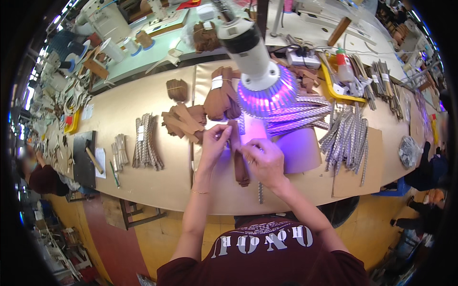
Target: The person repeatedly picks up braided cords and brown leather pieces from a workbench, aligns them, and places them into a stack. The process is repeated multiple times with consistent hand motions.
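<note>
A narrow brown strip [234, 135], like leather or fabric, stands up between my hands in front of the lamp. My left hand [215, 143] is closed, thumb and forefinger pinched at the strip's left side. My right hand [265, 161] is closed too, its fingertips drawn together beside the strip's right edge; whatever they grip is too small to make out. Just below lies a stack of brown strips [241, 171]. Silver-grey braided straps [300, 114] stretch off to the right behind my right hand. Over them hangs a work lamp [267, 90] casting purple light.
Bundles of brown strips [220, 97] lie beyond my left hand. Braided strap bundles rest at left [147, 143] and right [346, 138], the latter partly on cardboard [367, 174]. A hammer [94, 159] lies on a black board. A yellow tray [350, 98] holds a bottle [344, 66].
</note>
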The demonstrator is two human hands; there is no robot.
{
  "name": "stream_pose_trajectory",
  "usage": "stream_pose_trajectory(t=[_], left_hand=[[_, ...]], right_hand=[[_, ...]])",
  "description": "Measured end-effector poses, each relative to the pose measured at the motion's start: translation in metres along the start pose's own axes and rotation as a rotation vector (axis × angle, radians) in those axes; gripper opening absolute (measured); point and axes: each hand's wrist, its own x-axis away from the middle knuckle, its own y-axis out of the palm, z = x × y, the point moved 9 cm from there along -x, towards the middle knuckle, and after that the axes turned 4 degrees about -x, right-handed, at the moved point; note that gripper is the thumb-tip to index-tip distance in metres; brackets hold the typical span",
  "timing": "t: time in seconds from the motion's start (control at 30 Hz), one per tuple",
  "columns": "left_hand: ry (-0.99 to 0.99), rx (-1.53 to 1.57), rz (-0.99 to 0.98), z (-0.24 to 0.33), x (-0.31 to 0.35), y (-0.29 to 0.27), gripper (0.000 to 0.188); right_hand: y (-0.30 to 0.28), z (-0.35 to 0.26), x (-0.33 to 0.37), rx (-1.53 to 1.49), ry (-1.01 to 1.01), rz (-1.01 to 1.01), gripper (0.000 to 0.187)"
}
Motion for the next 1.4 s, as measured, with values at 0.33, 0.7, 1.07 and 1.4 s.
stream_pose_trajectory(t=[0.33,0.7,1.07,1.4], left_hand=[[0.278,-0.535,0.373,0.052,0.025,-0.001,0.020],[-0.150,0.332,-0.362,0.092,0.105,0.155,0.020],[-0.137,0.182,0.098,0.053,0.080,0.122,0.015],[-0.292,0.392,0.009,0.032,0.077,0.147,0.023]], right_hand=[[-0.138,0.008,0.057,-1.252,0.539,-0.011,0.014],[-0.121,0.023,0.018,-0.289,0.368,-0.579,0.023],[-0.162,0.119,0.014,-0.279,0.694,-0.321,0.024],[-0.138,0.113,0.008,-0.540,0.557,-0.430,0.029]])
